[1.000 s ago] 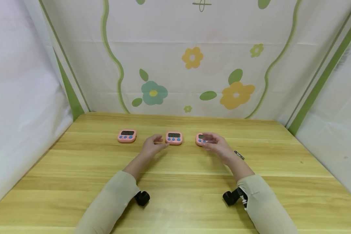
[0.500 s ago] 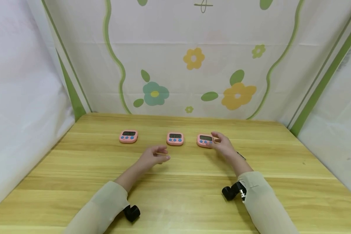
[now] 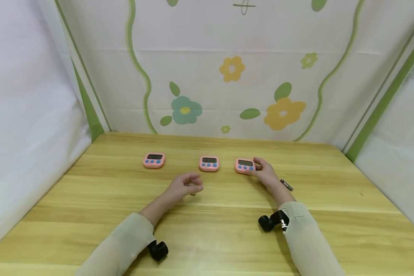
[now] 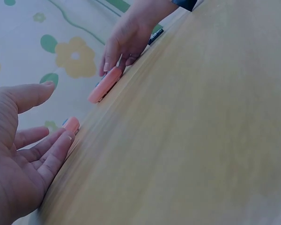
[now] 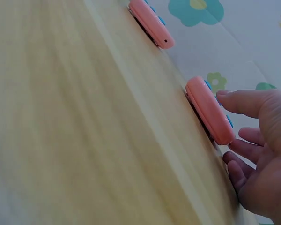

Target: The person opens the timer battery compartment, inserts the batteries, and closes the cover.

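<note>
Long axis crosswise, the rightmost timer (image 3: 245, 163) lies just left of my nearer right hand (image 3: 267, 176); both hands' fingers are spread.

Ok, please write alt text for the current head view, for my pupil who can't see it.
A person's right hand is at the right end of the rightmost of three pink timers, in a row on a wooden table. The left hand is nearer the viewer, apart from the timers; what looks like a battery lies right of the right hand.
</note>
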`<control>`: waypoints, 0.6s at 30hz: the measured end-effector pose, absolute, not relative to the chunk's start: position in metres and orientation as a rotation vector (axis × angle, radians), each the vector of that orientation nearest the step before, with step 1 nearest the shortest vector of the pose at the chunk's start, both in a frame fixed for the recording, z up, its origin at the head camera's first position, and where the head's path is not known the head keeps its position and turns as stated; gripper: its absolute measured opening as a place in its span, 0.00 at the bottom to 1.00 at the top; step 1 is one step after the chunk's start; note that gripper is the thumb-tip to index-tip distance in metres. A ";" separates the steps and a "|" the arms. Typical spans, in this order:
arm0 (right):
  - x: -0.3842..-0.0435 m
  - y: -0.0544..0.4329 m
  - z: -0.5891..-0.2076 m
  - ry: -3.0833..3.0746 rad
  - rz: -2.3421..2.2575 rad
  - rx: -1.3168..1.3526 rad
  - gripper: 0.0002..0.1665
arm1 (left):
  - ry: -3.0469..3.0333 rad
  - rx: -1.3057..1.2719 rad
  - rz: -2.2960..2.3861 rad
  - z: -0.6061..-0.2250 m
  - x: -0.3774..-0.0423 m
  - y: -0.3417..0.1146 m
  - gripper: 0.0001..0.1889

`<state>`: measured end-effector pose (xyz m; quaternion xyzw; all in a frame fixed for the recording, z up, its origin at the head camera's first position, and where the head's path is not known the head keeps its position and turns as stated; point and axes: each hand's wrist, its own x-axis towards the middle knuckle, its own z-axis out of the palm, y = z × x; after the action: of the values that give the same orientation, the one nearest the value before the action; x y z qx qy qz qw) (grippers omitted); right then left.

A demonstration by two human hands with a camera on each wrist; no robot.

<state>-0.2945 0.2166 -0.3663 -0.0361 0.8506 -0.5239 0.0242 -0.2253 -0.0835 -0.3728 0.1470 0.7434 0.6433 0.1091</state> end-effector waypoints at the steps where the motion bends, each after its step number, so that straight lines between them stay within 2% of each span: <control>1: -0.295 0.218 -0.367 2.637 -1.619 -0.118 0.42 | 2.181 0.428 1.893 -0.371 -0.225 -0.083 0.29; 8: -0.298 0.219 -0.372 2.671 -1.551 -0.186 0.44 | 2.192 0.423 1.873 -0.353 -0.212 -0.080 0.27; 18: -0.298 0.218 -0.373 2.681 -1.481 -0.229 0.49 | 2.199 0.427 1.861 -0.351 -0.211 -0.081 0.26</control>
<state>-0.2981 0.2178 -0.3726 -0.0744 0.8724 -0.4819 0.0349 -0.2113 -0.0807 -0.3508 0.1458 0.7502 0.6347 0.1145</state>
